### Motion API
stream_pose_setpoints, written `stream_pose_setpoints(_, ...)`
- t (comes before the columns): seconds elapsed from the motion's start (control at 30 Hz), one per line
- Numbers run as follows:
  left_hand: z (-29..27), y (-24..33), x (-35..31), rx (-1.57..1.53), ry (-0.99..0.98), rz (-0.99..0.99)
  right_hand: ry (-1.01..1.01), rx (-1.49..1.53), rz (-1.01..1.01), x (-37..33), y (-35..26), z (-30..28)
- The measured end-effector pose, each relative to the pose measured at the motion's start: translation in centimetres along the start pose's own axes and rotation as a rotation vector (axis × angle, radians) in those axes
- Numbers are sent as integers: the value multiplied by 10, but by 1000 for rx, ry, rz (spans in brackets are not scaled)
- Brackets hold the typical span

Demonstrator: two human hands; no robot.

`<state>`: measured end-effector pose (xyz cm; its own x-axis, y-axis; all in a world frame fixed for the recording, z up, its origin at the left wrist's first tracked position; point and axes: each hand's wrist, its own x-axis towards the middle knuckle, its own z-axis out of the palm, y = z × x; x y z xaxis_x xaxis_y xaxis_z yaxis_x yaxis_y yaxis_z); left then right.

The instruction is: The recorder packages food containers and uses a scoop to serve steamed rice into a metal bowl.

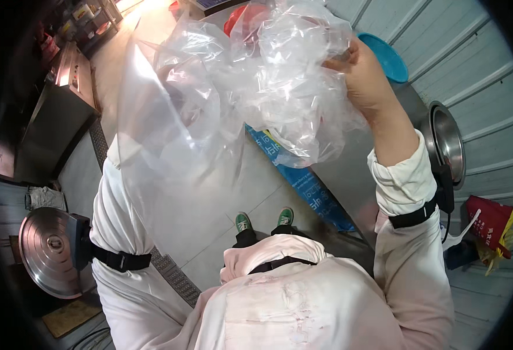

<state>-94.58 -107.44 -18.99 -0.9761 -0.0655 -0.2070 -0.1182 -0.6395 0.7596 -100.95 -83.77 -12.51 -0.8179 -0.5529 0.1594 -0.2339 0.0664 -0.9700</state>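
A large clear plastic bag [250,87] is held up in front of me, crumpled and spread wide across the upper middle of the view. My right hand [366,79] grips its right edge, fingers closed on the film. My left hand is hidden behind the plastic at the upper left; only its white sleeve [113,216] shows, rising into the bag. Through the film I see a red round thing [239,20], blurred.
A steel counter [355,175] stands at my right with a steel bowl [449,143] and a blue lid [387,55]. A blue printed sack [312,189] lies on the floor. A steel pot lid [49,251] sits lower left; a red bag [492,224] lower right.
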Motion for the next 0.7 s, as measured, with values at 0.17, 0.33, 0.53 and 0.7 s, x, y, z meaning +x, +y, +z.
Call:
stream_pose_setpoints(0.17, 44, -15, -45, 191, 58, 222, -266, -113, -388, 14, 44, 85)
stream_pose_setpoints(0.33, 7, -8, -91, 1355, -292, 498, -272, -55, -123, 13, 71, 64)
stream_pose_setpoints(0.53, -14, -59, -114, 205, 97, -10, -895, -684, -402, -55, 61, 114)
stream_pose_setpoints(0.7, -114, -56, -136, 116, 342, 145, -1118, -492, -220, -68, 56, 70)
